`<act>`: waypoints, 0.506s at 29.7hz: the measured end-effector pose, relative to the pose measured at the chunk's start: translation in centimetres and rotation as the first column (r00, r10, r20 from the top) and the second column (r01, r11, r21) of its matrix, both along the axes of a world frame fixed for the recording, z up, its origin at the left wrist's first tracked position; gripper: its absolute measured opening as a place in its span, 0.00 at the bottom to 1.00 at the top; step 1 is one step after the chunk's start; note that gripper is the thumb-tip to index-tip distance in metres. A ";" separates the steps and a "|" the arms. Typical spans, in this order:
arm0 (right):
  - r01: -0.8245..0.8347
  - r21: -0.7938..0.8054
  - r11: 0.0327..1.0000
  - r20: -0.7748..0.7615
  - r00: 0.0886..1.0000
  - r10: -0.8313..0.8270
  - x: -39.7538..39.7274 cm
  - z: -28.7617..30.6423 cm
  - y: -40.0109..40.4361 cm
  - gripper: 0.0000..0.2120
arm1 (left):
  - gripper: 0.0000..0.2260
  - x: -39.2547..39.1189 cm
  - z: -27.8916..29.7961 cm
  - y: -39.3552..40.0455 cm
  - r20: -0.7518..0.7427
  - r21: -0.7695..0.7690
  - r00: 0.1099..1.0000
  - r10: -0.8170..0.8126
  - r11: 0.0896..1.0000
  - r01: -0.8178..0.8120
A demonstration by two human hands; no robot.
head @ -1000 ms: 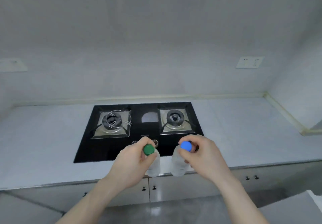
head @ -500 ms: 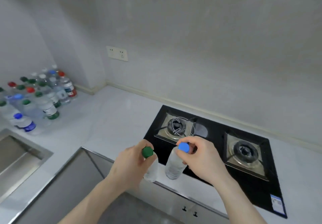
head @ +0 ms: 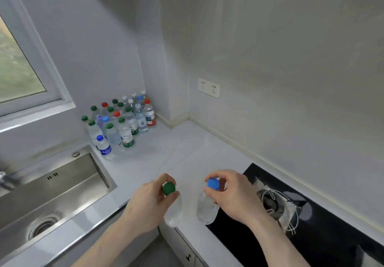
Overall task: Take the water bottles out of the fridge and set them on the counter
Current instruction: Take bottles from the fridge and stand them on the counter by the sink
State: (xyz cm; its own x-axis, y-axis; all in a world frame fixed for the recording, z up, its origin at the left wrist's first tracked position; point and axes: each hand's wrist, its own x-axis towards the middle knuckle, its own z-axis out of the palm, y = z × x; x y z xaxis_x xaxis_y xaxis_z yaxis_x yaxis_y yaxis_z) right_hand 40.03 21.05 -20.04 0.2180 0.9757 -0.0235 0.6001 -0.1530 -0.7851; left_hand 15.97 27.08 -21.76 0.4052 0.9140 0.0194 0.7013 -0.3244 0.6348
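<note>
Green-capped bottle (head: pixel 173 206): clear plastic, cap on, upright, gripped at the neck by the left hand (head: pixel 149 205). It hangs over the front edge of the desk (head: pixel 187 150).

Blue-capped bottle (head: pixel 207 204): clear plastic, cap on, tilted slightly, pinched at the cap by the right hand (head: pixel 232 196). It hangs just beside the green-capped bottle, near the same front edge.

Cluster of bottles (head: pixel 122 121): clear plastic, caps green, red, blue and white, some with labels. All stand upright and packed close together in the desk's far left corner.
</note>
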 end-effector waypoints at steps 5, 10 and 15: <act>-0.102 0.003 0.995 0.039 0.994 0.101 -0.1 0.7 5.0 0.09 | 0.06 -0.8 0.3 3.3 -0.033 0.048 0.995 0.091 0.995 -0.090; -0.146 -0.013 0.989 0.015 0.989 0.146 -0.5 1.0 10.2 0.07 | 0.06 -1.9 0.5 7.4 -0.044 0.046 0.986 0.158 0.987 -0.156; -0.160 -0.032 0.987 0.019 0.987 0.161 -1.5 0.4 14.9 0.08 | 0.06 -2.6 -0.2 12.5 -0.091 0.030 0.987 0.133 0.991 -0.131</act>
